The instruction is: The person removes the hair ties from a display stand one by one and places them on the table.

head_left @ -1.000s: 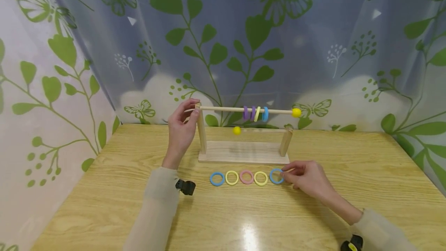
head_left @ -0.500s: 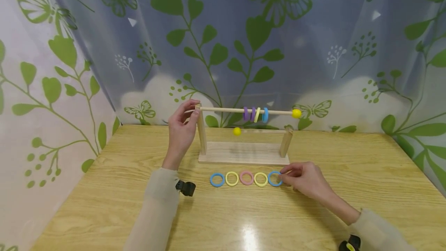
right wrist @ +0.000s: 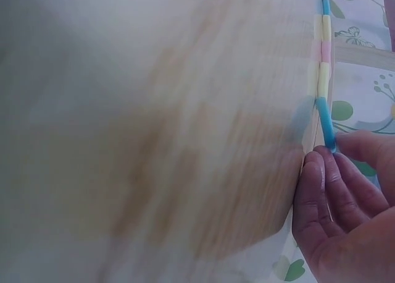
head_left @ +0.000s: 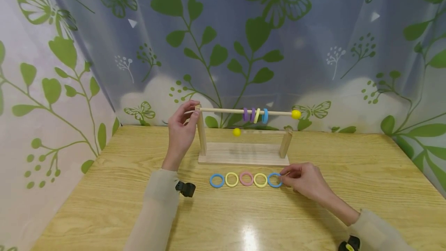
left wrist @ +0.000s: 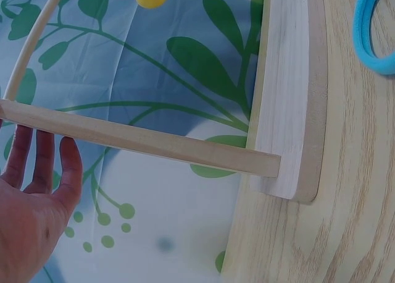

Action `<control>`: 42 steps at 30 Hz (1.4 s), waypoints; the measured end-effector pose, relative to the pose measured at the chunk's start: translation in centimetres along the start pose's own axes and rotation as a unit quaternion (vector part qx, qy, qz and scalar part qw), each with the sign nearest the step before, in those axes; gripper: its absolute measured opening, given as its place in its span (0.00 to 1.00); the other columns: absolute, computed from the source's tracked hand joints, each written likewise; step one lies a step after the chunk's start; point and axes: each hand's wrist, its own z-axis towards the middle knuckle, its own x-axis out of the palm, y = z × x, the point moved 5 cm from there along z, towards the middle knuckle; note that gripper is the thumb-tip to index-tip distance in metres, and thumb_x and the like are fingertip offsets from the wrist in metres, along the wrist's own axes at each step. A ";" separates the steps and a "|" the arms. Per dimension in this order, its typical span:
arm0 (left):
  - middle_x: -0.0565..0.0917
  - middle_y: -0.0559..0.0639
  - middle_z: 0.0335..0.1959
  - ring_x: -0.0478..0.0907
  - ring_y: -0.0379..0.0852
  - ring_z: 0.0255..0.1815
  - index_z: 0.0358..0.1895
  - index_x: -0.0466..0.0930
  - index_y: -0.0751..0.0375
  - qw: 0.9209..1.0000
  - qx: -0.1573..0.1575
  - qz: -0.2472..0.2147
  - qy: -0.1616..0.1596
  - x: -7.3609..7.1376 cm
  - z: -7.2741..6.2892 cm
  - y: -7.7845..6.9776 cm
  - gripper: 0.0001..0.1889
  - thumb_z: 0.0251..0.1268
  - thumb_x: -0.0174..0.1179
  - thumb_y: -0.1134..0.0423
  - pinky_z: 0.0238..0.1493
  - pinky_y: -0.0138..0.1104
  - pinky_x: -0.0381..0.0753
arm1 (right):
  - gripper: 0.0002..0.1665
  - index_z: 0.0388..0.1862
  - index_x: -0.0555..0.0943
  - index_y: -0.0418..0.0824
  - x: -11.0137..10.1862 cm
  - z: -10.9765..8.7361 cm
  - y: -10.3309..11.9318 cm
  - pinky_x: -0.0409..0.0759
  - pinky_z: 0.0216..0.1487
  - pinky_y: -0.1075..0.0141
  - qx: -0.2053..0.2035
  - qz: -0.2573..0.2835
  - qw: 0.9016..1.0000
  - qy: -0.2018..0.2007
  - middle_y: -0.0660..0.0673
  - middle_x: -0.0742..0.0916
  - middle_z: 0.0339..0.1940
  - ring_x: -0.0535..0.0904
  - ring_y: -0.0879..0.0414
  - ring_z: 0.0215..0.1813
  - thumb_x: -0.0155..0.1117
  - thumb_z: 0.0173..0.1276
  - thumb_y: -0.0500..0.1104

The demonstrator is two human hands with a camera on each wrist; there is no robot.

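Observation:
My left hand grips the top of the left post of a wooden stand, thumb in front and fingers behind. In the left wrist view its fingers show under the post. My right hand pinches the right edge of a blue ring on the table. That blue ring tilts up slightly at the pinched edge in the right wrist view. It ends a row, left of which lie a yellow ring, a pink ring, another yellow ring and another blue ring.
Purple rings, a yellow ring and blue pieces hang on the stand's upper rod, which ends in a yellow ball. A lower rod carries another yellow ball. Behind the table hangs a leaf-patterned curtain.
My right hand has shifted slightly left, bringing the pinched blue ring up beside the yellow one. The left hand has stayed on the post.

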 end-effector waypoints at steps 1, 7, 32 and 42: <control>0.84 0.59 0.48 0.83 0.38 0.43 0.57 0.82 0.66 1.000 0.000 0.000 0.000 0.0 0.0 0.0 0.13 0.73 0.58 0.71 0.40 0.25 0.84 | 0.10 0.42 0.89 0.40 0.0 0.0 0.0 0.76 0.23 0.69 -0.001 -0.002 1.000 -0.001 0.48 0.91 0.29 0.81 0.59 0.23 0.73 0.65 0.44; 0.84 0.59 0.49 0.83 0.38 0.43 0.57 0.82 0.65 1.000 -0.001 0.000 0.001 0.0 0.0 0.0 0.13 0.74 0.58 0.71 0.40 0.25 0.83 | 0.10 0.42 0.89 0.39 0.0 0.0 0.0 0.78 0.24 0.68 -0.002 -0.002 1.000 -0.001 0.47 0.91 0.30 0.81 0.58 0.23 0.73 0.65 0.43; 0.83 0.59 0.49 0.83 0.37 0.42 0.57 0.82 0.66 1.000 0.003 0.001 0.003 0.0 0.0 0.0 0.13 0.74 0.58 0.71 0.39 0.25 0.83 | 0.13 0.46 0.89 0.40 -1.0 0.3 1.2 0.81 0.28 0.67 -0.045 -0.012 0.999 -0.012 0.47 0.92 0.34 0.86 0.57 0.29 0.73 0.67 0.46; 0.83 0.59 0.50 0.83 0.38 0.44 0.58 0.82 0.65 1.000 0.004 0.003 0.009 0.0 -0.1 0.0 0.14 0.75 0.57 0.70 0.41 0.25 0.83 | 0.10 0.43 0.89 0.43 -1.7 0.8 2.9 0.81 0.31 0.68 -0.070 -0.006 0.996 -0.058 0.46 0.93 0.35 0.88 0.53 0.37 0.73 0.67 0.46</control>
